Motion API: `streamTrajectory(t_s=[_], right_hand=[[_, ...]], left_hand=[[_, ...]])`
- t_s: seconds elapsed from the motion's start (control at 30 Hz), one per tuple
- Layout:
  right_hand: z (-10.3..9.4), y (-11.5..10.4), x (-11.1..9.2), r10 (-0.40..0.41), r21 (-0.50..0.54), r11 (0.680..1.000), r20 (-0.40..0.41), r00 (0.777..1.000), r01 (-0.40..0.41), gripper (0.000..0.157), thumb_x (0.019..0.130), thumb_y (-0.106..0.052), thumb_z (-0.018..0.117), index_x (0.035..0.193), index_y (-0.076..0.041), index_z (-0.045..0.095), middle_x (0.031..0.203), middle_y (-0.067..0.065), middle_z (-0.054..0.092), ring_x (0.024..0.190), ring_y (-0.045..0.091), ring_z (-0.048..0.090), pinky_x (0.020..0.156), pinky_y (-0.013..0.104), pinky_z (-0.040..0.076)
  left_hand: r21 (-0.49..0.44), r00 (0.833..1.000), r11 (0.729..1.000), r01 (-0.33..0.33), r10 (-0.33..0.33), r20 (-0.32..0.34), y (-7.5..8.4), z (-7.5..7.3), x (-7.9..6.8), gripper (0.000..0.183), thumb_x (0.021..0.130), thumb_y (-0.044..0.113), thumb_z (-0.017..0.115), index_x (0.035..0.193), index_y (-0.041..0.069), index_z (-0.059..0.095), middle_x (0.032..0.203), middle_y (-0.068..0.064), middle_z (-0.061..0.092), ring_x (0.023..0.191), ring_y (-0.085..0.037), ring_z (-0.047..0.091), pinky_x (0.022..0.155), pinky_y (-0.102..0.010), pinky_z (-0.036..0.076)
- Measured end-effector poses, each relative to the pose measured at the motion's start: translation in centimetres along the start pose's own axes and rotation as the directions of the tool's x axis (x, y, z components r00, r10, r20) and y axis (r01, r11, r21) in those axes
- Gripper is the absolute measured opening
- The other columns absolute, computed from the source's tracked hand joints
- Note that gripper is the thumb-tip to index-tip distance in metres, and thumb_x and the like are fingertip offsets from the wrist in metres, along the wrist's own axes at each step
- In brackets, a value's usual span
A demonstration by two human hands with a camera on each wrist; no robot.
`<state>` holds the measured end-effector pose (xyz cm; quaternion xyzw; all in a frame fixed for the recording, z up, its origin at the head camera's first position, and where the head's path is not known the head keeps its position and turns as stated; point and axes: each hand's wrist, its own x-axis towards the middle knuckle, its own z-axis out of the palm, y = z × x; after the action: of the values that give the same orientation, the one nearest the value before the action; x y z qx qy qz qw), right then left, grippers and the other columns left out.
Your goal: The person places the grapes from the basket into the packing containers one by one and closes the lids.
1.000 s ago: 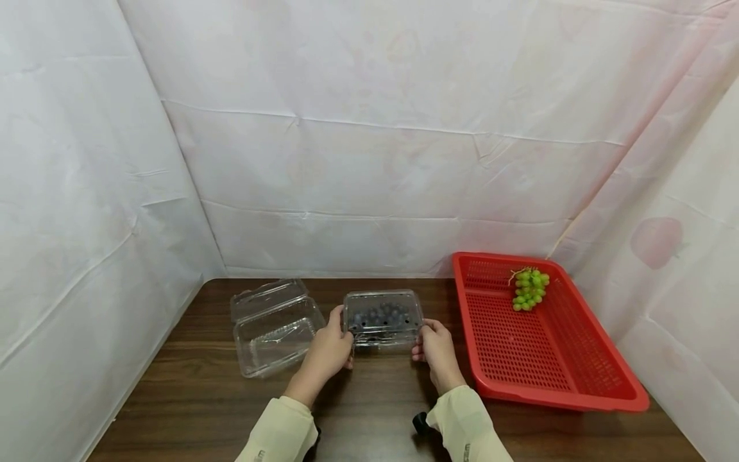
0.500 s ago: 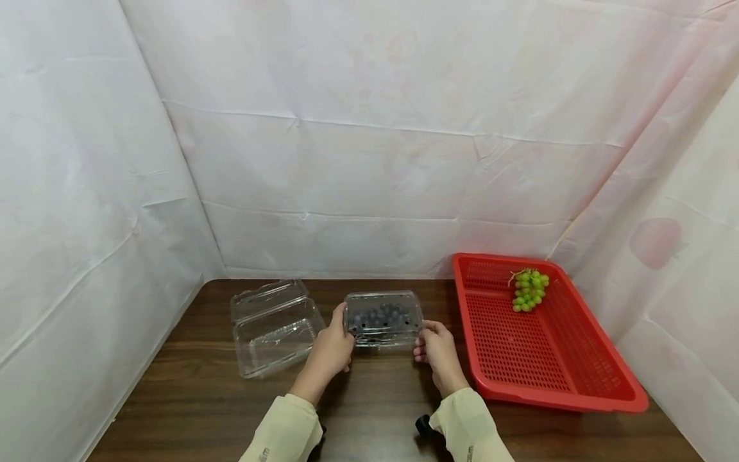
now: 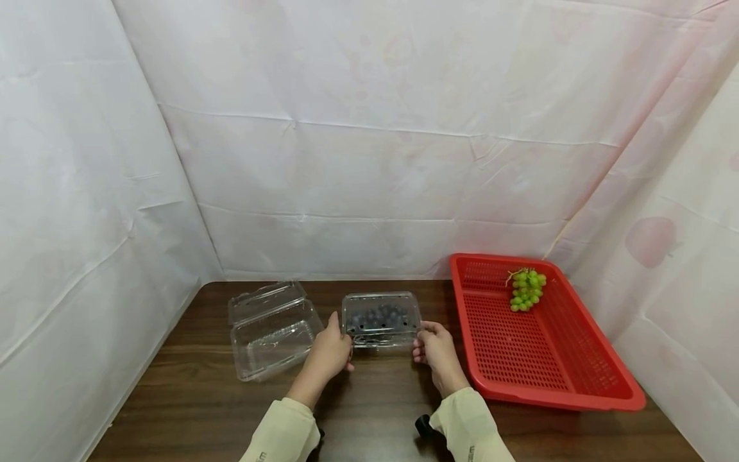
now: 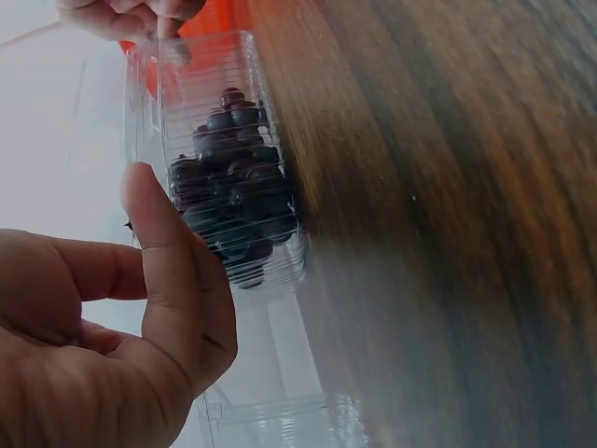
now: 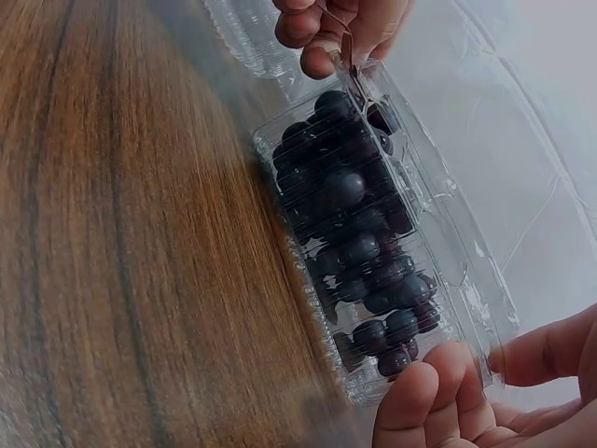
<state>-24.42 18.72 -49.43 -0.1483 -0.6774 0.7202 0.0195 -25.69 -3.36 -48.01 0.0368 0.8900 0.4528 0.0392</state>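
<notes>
A closed clear plastic clamshell box (image 3: 382, 299) with dark grapes (image 5: 345, 191) inside sits on the table in front of me. My left hand (image 3: 331, 350) pinches its near left corner at the rim, one finger standing up beside the wall. At the near right corner, my right hand (image 3: 437, 351) pinches the rim between thumb and fingers. In the right wrist view the grapes lie heaped behind the ribbed wall, and both hands' fingertips show at opposite ends of the lid edge. To the left stands a second clear clamshell box (image 3: 276, 340), empty, its lid folded back.
A red plastic basket (image 3: 568, 399) stands on the right, holding a bunch of green grapes (image 3: 526, 292) near its far end. The dark wooden table (image 3: 190, 410) meets white cloth walls (image 3: 369, 167) at the back and sides.
My left hand's raised finger has eased slightly off the box's left side and toward me. The right hand keeps its grip, and the box stays in place. The head view shifts a little.
</notes>
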Motion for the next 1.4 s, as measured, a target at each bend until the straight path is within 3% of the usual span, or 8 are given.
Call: streamTrajectory(t_s=[0.47, 0.67, 0.77, 0.87, 1.0, 1.13, 1.3, 1.4], right_hand=[[0.7, 0.2, -0.7, -0.025, -0.106, 0.994, -0.035, 0.999, 0.021, 0.035, 0.095, -0.004, 0.039, 0.129, 0.001, 0.044, 0.082, 0.014, 0.055, 0.062, 0.018, 0.05, 0.058, 0.034, 0.05], [1.1, 0.1, -1.5, -0.072, -0.256, 0.965, -0.082, 0.994, 0.049, 0.042, 0.101, -0.031, 0.04, 0.129, -0.002, 0.047, 0.104, 0.021, 0.054, 0.08, 0.031, 0.056, 0.067, 0.043, 0.051], [1.4, 0.1, -1.9, -0.178, -0.461, 0.881, -0.113, 0.978, 0.107, 0.055, 0.098, -0.047, 0.04, 0.13, -0.002, 0.048, 0.115, 0.021, 0.05, 0.098, 0.035, 0.053, 0.079, 0.048, 0.047], [1.7, 0.1, -2.4, -0.299, -0.646, 0.75, -0.135, 0.945, 0.145, 0.064, 0.095, -0.054, 0.041, 0.134, -0.004, 0.046, 0.121, 0.019, 0.044, 0.11, 0.035, 0.045, 0.086, 0.052, 0.041], [2.3, -0.6, -3.2, -0.418, -0.776, 0.605, -0.116, 0.901, 0.18, 0.062, 0.094, -0.053, 0.045, 0.135, -0.007, 0.045, 0.119, 0.016, 0.041, 0.107, 0.033, 0.044, 0.076, 0.053, 0.044], [3.4, -3.2, -4.5, -0.499, -0.843, 0.48, -0.035, 0.866, 0.243, 0.058, 0.094, -0.052, 0.044, 0.13, -0.007, 0.051, 0.115, 0.013, 0.048, 0.099, 0.031, 0.053, 0.067, 0.051, 0.049], [5.0, -8.6, -5.0, -0.553, -0.89, 0.322, 0.1, 0.827, 0.323, 0.051, 0.095, -0.051, 0.043, 0.123, -0.011, 0.058, 0.116, 0.008, 0.059, 0.098, 0.029, 0.058, 0.07, 0.049, 0.051], [5.5, -11.6, -4.3, -0.512, -0.921, 0.199, 0.193, 0.837, 0.334, 0.056, 0.095, -0.055, 0.039, 0.13, -0.015, 0.055, 0.131, 0.009, 0.053, 0.114, 0.033, 0.051, 0.085, 0.055, 0.046]], left_hand=[[0.04, 1.0, 0.999, 0.002, -0.001, -0.031, 0.1, -0.2, -0.7, 0.065, 0.095, 0.015, 0.042, 0.15, 0.001, 0.011, 0.055, -0.004, 0.06, 0.045, -0.015, 0.061, 0.059, -0.03, 0.05], [0.221, 0.992, 0.974, -0.044, 0.069, -0.108, 0.7, -0.5, -1.7, 0.057, 0.095, 0.02, 0.047, 0.143, -0.005, 0.031, 0.099, -0.026, 0.067, 0.08, -0.032, 0.067, 0.07, -0.047, 0.052], [0.303, 0.985, 0.951, -0.06, 0.105, -0.134, 1.1, -0.7, -2.0, 0.054, 0.094, 0.022, 0.049, 0.14, -0.005, 0.038, 0.108, -0.028, 0.064, 0.091, -0.04, 0.065, 0.076, -0.053, 0.051], [0.367, 0.977, 0.927, -0.075, 0.142, -0.16, 1.5, -0.9, -2.3, 0.053, 0.093, 0.025, 0.052, 0.136, -0.004, 0.043, 0.105, -0.027, 0.065, 0.086, -0.041, 0.065, 0.072, -0.052, 0.051], [0.403, 0.964, 0.908, -0.115, 0.2, -0.174, 2.1, -1.4, -2.4, 0.049, 0.092, 0.027, 0.054, 0.131, -0.002, 0.05, 0.104, -0.023, 0.067, 0.075, -0.037, 0.066, 0.063, -0.048, 0.053], [0.437, 0.949, 0.883, -0.174, 0.268, -0.164, 2.5, -2.3, -1.9, 0.048, 0.092, 0.029, 0.055, 0.134, 0.005, 0.05, 0.122, -0.016, 0.061, 0.096, -0.032, 0.065, 0.08, -0.047, 0.052], [0.534, 0.921, 0.809, -0.245, 0.366, -0.131, 2.7, -4.4, 0.3, 0.052, 0.093, 0.033, 0.055, 0.142, 0.02, 0.043, 0.147, -0.008, 0.039, 0.133, -0.033, 0.037, 0.106, -0.063, 0.023], [0.617, 0.925, 0.753, -0.229, 0.366, -0.104, 2.3, -5.9, 1.6, 0.057, 0.094, 0.045, 0.052, 0.146, 0.034, 0.033, 0.156, 0.0, 0.02, 0.142, -0.033, 0.017, 0.104, -0.071, 0.007]])
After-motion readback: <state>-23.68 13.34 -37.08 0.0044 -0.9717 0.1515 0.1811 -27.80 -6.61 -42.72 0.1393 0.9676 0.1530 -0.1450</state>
